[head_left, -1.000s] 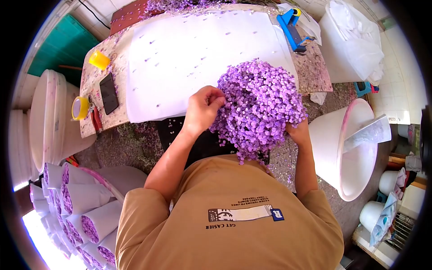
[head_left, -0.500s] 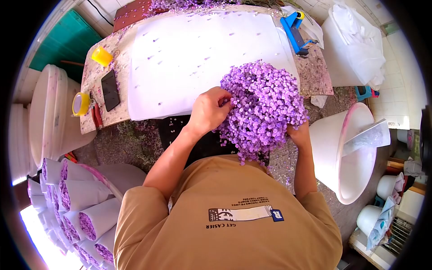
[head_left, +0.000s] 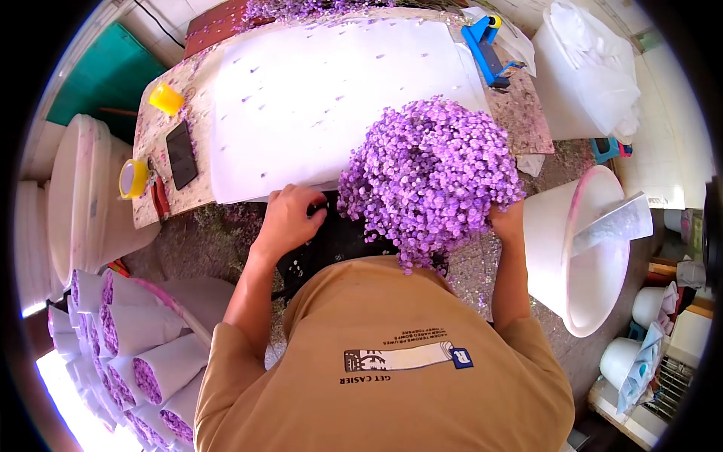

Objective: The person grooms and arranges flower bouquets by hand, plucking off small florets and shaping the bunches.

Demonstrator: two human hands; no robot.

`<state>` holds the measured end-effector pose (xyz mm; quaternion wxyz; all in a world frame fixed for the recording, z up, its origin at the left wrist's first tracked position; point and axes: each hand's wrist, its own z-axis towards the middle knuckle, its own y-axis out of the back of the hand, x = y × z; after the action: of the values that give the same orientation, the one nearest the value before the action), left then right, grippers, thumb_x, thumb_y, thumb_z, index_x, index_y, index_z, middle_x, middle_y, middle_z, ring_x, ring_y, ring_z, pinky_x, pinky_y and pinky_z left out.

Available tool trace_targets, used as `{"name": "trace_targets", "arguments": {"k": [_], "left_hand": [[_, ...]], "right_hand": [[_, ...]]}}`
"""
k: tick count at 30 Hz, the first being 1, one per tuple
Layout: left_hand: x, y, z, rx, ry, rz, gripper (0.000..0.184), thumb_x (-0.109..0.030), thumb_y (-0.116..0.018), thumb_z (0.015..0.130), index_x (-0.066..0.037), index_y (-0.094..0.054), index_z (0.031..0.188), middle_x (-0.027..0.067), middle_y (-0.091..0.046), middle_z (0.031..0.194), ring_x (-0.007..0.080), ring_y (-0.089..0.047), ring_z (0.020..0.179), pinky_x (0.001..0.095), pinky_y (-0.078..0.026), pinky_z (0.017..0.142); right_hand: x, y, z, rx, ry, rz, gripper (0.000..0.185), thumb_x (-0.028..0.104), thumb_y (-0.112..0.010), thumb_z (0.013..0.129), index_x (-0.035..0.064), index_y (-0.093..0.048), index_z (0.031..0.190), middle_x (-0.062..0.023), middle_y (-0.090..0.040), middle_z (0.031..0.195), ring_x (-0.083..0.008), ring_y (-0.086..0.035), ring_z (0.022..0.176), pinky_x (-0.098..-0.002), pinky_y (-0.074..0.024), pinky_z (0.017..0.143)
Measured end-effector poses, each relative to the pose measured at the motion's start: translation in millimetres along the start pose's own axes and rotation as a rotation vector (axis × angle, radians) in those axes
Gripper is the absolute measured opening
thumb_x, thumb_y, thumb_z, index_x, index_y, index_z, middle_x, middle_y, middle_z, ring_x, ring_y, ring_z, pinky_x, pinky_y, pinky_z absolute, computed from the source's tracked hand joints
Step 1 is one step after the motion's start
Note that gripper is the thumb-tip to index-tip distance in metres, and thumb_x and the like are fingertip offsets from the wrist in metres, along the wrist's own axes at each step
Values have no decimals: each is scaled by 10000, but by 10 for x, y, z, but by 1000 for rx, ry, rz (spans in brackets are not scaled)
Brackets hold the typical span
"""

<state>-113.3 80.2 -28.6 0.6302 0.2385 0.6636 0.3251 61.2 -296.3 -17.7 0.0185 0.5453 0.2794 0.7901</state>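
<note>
We have the bunch of small purple blooms in front of the bench's near edge, toward its near right corner, its heads covering part of the paper. Our right hand is at the bunch's right side, apparently closed around it; the blooms hide the fingers, so we cannot tell just how tight the hold is. Our left hand has nothing in it that we can see: it is loosely curled, thumb and fingers parted, just off the near edge of the bench and apart from the blooms.

We judge the bunch light for its bulk, soft and springy on top, with stiffer, thin stems underneath, though these are out of sight. The tiny heads look dry and brittle; loose bits dot the paper, so rubbing or squeezing the blooms would likely shed more. We would take hold low, gathering the stems beneath the heads with a firm but not crushing hand, and use only fingertips among the flowers. Slipping seems a small worry; snagging and snapping seem likelier.
</note>
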Motion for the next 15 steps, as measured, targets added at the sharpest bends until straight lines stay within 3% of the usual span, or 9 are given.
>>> {"name": "trace_targets", "arguments": {"k": [2, 4, 6, 8, 9, 10, 13, 14, 15], "left_hand": [[94, -76, -149, 65, -97, 147, 209, -216, -676, 857, -72, -732, 998, 122, -701, 1039, 343, -628, 1012, 485, -479, 860], [163, -286, -111, 154, -81, 151, 292, -278, -655, 896, -61, -706, 1085, 132, -686, 1085, 345, -609, 1070, 533, -456, 897], [197, -540, 39, 374, 66, 28, 330, -266, -582, 960, -41, -647, 1192, 170, -676, 1139, 386, -586, 1118, 450, -432, 1002], [87, -601, 182, 506, 12, -194, 378, -282, -519, 1012, -46, -586, 1300, 172, -657, 1240, 353, -565, 1211, 426, -408, 1052], [1, -638, 232, 549, -58, -425, 414, -260, -522, 1020, -41, -530, 1372, 166, -609, 1340, 302, -540, 1264, 399, -396, 1082], [-159, -584, 282, 644, -78, -450, 425, -242, -545, 1013, -25, -521, 1377, 157, -577, 1375, 271, -526, 1265, 388, -381, 1098], [-522, -685, 397, 587, -184, -622, 510, -254, -593, 1005, -9, -440, 1426, 154, -583, 1324, 232, -529, 1206, 356, -396, 1064], [-752, -509, 511, 728, -15, -351, 503, -251, -570, 1024, -2, -418, 1434, 124, -589, 1297, 203, -524, 1164, 356, -412, 1035], [-889, -515, 570, 648, -112, -583, 548, -288, -585, 1018, 22, -411, 1436, 163, -586, 1311, 224, -537, 1181, 370, -420, 1031]], "right_hand": [[-48, 47, -5, -66, 67, -66, 357, 11, -611, 747, -24, -644, 1101, -91, -711, 1003, -199, -663, 912, -333, -511, 850], [-71, 38, -2, -89, 74, -55, 333, 6, -597, 753, -27, -656, 1079, -81, -714, 986, -183, -659, 900, -324, -508, 838], [5, 33, -5, -174, 13, 37, 329, 14, -610, 750, -26, -666, 1073, -69, -716, 986, -170, -655, 895, -323, -508, 840], [-31, 26, -6, -200, 71, 81, 336, 27, -636, 744, -24, -671, 1075, -59, -714, 997, -160, -652, 898, -319, -507, 842], [-76, 66, -28, -222, 39, 91, 343, 30, -642, 742, -24, -671, 1079, -59, -714, 1006, -159, -653, 907, -322, -508, 846], [-74, 131, -46, -250, 9, 98, 349, 33, -648, 740, -24, -671, 1084, -58, -713, 1015, -157, -654, 915, -325, -508, 850], [93, 392, -67, -354, 13, 85, 365, 54, -681, 746, -24, -670, 1103, -56, -710, 1049, -157, -654, 951, -329, -506, 864], [181, 520, -67, -362, 56, 46, 403, 72, -680, 793, -32, -639, 1180, -76, -689, 1132, -182, -641, 1030, -343, -486, 924], [269, 649, -65, -370, 99, 6, 443, 91, -678, 839, -40, -609, 1257, -96, -668, 1216, -208, -627, 1109, -358, -467, 983]]}}
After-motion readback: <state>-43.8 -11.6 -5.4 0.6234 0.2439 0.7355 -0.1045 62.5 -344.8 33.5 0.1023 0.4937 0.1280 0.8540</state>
